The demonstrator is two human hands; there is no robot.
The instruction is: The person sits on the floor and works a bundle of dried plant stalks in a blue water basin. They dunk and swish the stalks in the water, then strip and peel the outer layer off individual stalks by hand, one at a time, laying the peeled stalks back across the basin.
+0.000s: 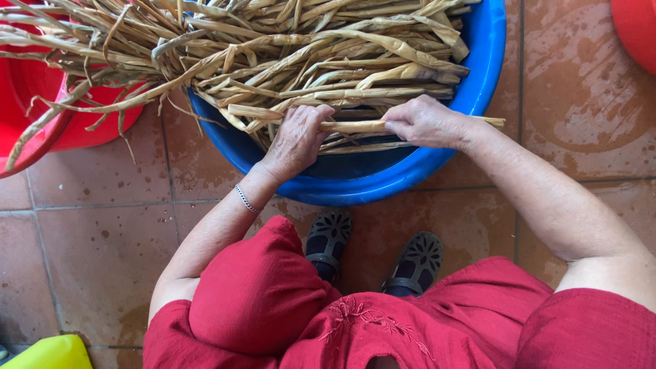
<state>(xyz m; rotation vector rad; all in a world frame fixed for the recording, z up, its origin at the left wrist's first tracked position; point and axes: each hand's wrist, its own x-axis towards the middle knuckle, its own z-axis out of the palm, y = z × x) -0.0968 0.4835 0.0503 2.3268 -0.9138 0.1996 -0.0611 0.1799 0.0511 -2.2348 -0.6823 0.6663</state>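
**One dried stalk held crosswise between both your hands**

Head view: your left hand (297, 140) sat just left of the frame's centre, fingers curled down and closed over the near end of a single pale dried stalk (355, 126). Your right hand (427, 121) lay just right of centre, also closed around the same stalk, thumb side turned toward the left hand. The stalk's long axis ran almost level across the picture, from left to right, with a short stub (493, 121) poking out past your right hand toward the basin's right rim. Both hands touched the stalk, so neither was nearer; the bare stretch of it showed only in the small gap between them.

The stalk lay at the near edge of the heap of dried stalks (301, 55), which filled the upper half of the frame and lay mostly along the same left-to-right line. The heap rested in a blue basin (478, 82) in the upper centre, spilling over its left side onto a red tub (41, 137) at the upper left. Your dark shoes (372, 256) stood on the brown floor tiles (102, 239) just below the basin, lower centre.
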